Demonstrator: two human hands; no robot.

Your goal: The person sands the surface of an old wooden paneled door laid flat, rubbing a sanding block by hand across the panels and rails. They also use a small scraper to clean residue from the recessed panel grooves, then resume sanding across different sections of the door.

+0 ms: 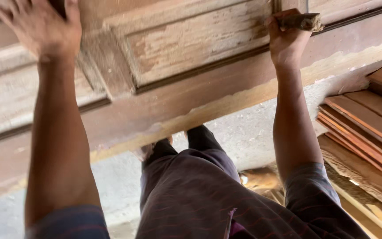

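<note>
Wooden door panel [191, 48]: my left hand [45, 26] braces flat on it, right hand [288, 37] clenched on a sanding block [303, 21]; I'd stroke evenly along its grain.

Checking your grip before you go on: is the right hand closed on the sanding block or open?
Closed: the right hand is curled around the block, pressing it to the door.

We are seeing one big wooden door [191, 57]. We are seeing two hands: the left hand [45, 28] and the right hand [286, 40]. We are counting one small block [303, 21] and one pile of planks [368, 128].
</note>
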